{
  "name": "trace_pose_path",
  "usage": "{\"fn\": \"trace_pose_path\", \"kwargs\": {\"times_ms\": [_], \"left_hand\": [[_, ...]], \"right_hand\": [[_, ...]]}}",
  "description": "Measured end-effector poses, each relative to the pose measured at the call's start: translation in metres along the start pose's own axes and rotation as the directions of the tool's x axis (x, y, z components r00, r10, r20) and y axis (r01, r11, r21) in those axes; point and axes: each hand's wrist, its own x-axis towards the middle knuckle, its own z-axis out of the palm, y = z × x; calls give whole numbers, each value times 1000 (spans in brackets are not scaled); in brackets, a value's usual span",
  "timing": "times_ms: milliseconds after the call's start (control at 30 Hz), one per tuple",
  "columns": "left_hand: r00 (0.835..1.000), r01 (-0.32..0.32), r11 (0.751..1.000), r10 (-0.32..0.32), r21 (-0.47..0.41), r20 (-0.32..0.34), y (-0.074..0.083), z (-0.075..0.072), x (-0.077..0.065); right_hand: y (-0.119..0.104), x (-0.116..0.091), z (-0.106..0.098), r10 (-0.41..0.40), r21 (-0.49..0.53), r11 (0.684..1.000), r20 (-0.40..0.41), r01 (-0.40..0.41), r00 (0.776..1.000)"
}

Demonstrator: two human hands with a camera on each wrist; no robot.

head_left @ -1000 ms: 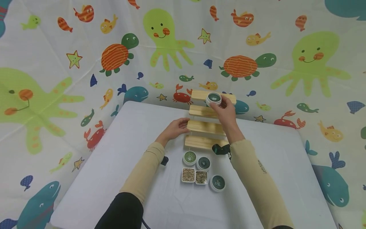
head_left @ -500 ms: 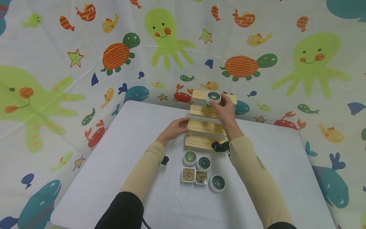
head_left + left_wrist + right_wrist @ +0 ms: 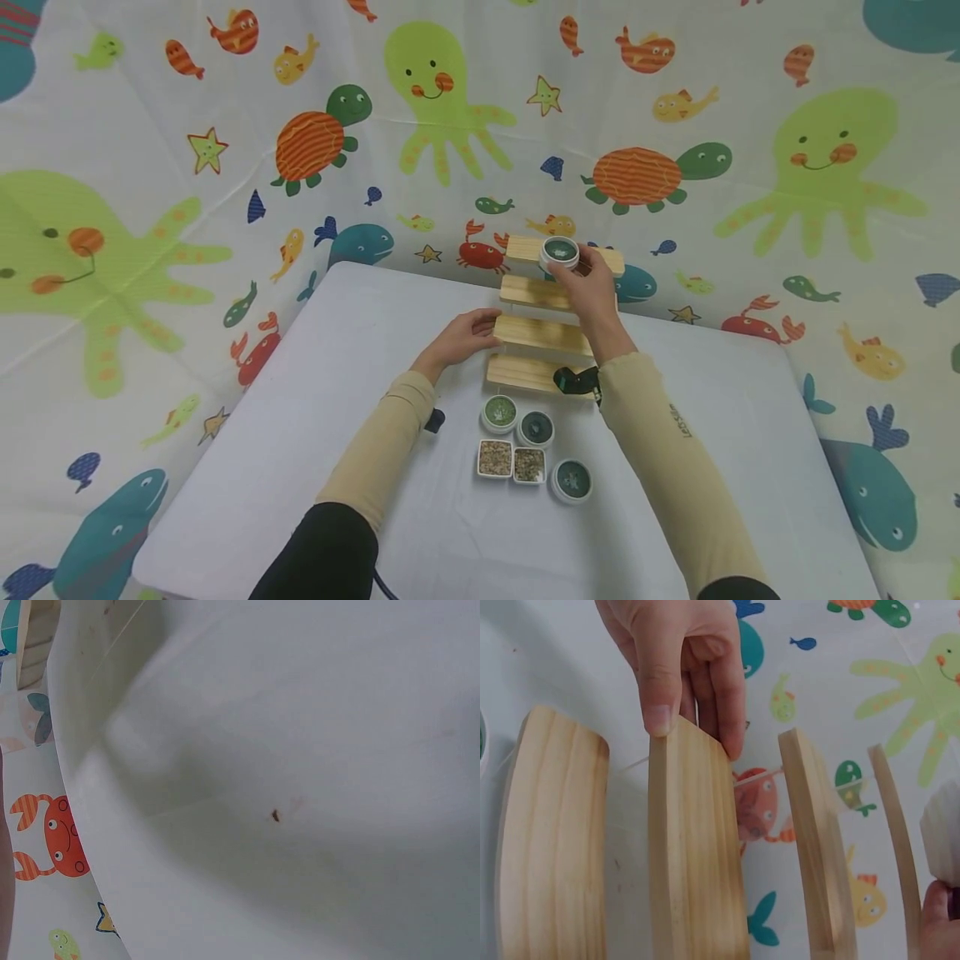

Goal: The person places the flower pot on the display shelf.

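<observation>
Left hand pinch on crosswise plank

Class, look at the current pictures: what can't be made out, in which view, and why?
Head view: the sleeve's printing, too small to read.
Head view: whether the white jar touches the far slat; the jar hides any contact.
Head view: the nearest slat's right end, partly behind the wrist camera.
Right wrist view: the jar's green top, cut off by the right edge.
Left wrist view: the left grip's hold, beyond the left edge.
</observation>
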Motion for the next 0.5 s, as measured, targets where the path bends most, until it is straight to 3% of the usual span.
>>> {"fn": "trace_pose_path", "kwargs": {"times_ms": [500], "left_hand": [[1000, 0, 1000, 0, -9, 12, 2, 0, -2]], "right_hand": [[-3, 10, 5, -5, -3, 1000, 3, 5, 1000]]}}
